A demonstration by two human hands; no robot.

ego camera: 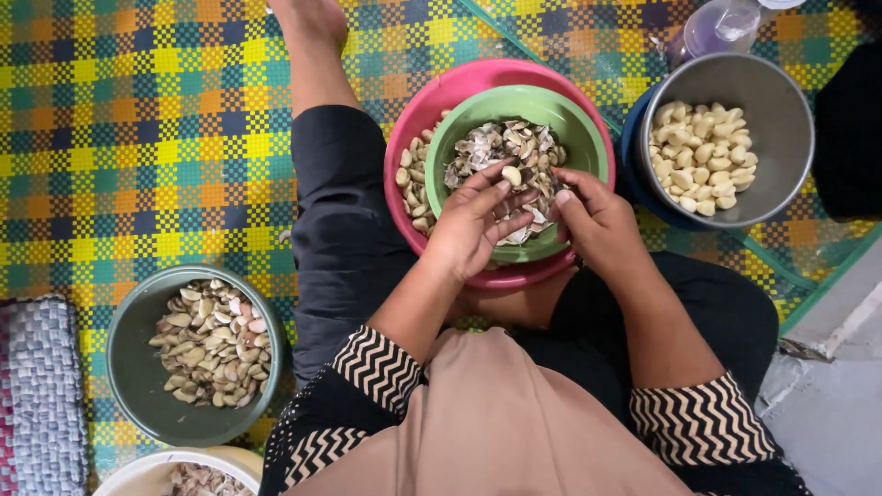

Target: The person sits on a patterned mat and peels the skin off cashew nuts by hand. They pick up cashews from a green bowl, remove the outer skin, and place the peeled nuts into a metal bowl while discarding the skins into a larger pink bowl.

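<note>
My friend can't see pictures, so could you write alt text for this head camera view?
Two hands, left and right, pinch a garlic clove over a green bowl of papery skins, nested in a pink bowl. A metal bowl of peeled cloves sits to the right, on a checked woven mat.

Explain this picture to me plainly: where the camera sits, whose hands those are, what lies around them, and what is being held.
One camera, worn on a person's head, looks down at their lap as they sit on a checked woven mat. No machine here: both bare hands work over a green bowl of garlic skins, nested in a pink bowl with unpeeled cloves. The left hand pinches a garlic clove at its fingertips; the right hand meets it, and whether it grips anything is unclear. A metal bowl holds peeled cloves. A grey-green bowl holds unpeeled ones.
</note>
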